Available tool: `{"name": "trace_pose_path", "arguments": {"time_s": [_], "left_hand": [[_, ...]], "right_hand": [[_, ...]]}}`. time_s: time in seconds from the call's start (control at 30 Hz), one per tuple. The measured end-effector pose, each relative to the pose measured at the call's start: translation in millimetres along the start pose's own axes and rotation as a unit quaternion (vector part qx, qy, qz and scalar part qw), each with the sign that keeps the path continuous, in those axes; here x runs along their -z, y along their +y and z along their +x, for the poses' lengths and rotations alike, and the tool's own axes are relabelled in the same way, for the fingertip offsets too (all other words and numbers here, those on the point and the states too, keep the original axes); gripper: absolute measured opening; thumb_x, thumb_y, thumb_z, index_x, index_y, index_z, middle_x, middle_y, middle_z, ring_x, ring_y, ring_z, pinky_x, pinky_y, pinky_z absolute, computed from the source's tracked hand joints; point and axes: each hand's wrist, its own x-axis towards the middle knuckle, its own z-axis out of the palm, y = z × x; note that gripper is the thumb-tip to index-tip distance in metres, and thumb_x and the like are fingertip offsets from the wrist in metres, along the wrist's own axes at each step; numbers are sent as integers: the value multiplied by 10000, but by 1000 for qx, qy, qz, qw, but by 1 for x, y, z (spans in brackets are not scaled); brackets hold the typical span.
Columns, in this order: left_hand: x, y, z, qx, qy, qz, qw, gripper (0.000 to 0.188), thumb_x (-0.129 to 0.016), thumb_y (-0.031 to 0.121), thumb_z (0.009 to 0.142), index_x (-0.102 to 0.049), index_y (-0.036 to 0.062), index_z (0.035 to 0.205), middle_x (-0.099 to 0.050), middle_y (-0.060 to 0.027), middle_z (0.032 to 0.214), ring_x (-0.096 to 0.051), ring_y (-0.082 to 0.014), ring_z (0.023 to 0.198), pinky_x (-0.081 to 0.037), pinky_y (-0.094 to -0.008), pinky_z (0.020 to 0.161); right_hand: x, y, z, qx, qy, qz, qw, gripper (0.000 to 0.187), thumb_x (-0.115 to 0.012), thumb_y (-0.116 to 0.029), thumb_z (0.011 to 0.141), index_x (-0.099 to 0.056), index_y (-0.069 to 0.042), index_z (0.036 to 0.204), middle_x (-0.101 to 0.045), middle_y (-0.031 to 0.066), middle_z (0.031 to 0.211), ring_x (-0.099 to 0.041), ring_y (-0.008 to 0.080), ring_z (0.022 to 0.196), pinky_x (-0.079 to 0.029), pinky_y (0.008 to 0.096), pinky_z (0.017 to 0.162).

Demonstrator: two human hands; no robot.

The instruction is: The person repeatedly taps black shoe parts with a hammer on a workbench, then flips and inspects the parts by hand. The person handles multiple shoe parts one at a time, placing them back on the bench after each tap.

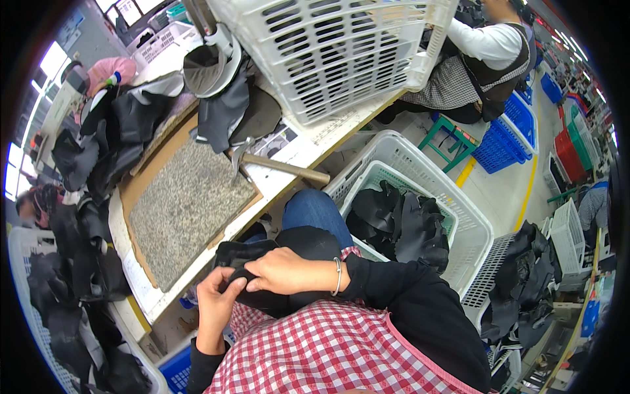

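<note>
Over my lap I hold a black leather piece [262,303], perhaps part of a shoe upper, with both hands. My left hand [215,301] pinches its folded edge between thumb and fingers. Close against it, my right hand [283,270] is closed on the same piece from above, a bracelet on its wrist. The fingers partly hide the fold. On the table ahead lies a speckled stone slab [187,207], and a hammer [285,168] with a wooden handle rests beside its far right corner. Black and grey cut pieces [226,115] lie beyond the slab.
A white plastic basket [341,65] stands on the table [147,292]. To my right is a large white basket [469,230] with black pieces [400,223] inside. More black pieces [82,282] are heaped at left. Co-workers sit nearby; a green stool [449,141] stands behind the baskets.
</note>
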Motion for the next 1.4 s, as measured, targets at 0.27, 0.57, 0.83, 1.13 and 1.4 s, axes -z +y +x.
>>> {"name": "trace_pose_path", "arguments": {"time_s": [0.27, 0.57, 0.83, 1.13, 1.4], "left_hand": [[-6, 7, -10, -48, 13, 126, 991, 215, -806, 57, 817, -609, -28, 801, -532, -32, 798, -492, -132, 727, -398, -291, 659], [-26, 10, -8, -10, 44, 63, 997, 225, -810, 54, 857, -597, -10, 823, -545, 27, 828, -488, -63, 769, -411, -234, 701], [-30, 12, -7, -5, 69, 124, 990, 274, -788, 90, 831, -542, -30, 805, -502, -61, 768, -459, -148, 714, -406, -302, 656], [-22, 14, -12, 2, 74, 191, 979, 374, -772, 146, 863, -441, 1, 768, -381, -16, 738, -378, -120, 722, -354, -301, 632], [-24, 8, -7, -14, 68, 130, 989, 298, -797, 60, 805, -516, -38, 778, -489, -54, 751, -450, -138, 700, -403, -303, 639]], "right_hand": [[13, 5, -7, 36, -36, 12, 999, 414, -725, -463, 900, -679, -53, 922, -714, 195, 820, -714, 412, 844, -544, 518, 728], [23, 17, -5, 37, -61, 27, 997, 437, -734, -472, 887, -684, -38, 912, -719, 195, 836, -715, 411, 855, -549, 510, 734], [15, 19, 1, 46, -76, 34, 995, 458, -741, -471, 879, -691, -17, 907, -721, 204, 842, -717, 407, 847, -553, 505, 730], [7, 18, 8, 50, -89, 64, 993, 454, -772, -449, 852, -679, -9, 914, -719, 204, 863, -709, 415, 873, -550, 502, 748], [16, 26, -2, 51, -86, 64, 993, 455, -817, -419, 798, -671, -17, 952, -716, 193, 903, -706, 400, 931, -540, 497, 786]]}}
